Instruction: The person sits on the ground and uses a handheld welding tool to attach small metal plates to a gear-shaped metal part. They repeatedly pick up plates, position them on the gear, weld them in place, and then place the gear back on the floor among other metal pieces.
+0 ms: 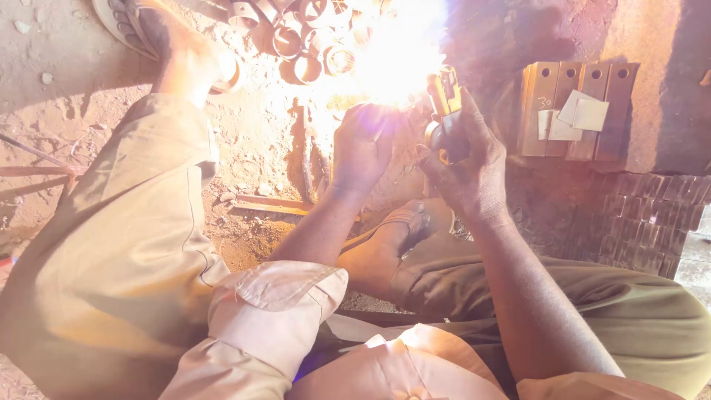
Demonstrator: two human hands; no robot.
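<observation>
My right hand [466,167] is closed around a welding electrode holder [446,111], its tip pointing up into a very bright arc glare [396,48]. My left hand [363,144] is raised beside it at the lower edge of the glare, fingers curled; whether it holds anything is washed out by the light. Several short metal rings [300,41] lie on the dirt just left of the glare. I sit on the ground with both legs in khaki trousers, sandalled feet [159,37] forward.
Flat metal bars with holes [574,111] lie side by side at the right, with pale paper pieces [581,115] on them. Rows of small metal pieces [652,222] are stacked lower right. Thin rods [266,204] and scrap lie on the sandy ground.
</observation>
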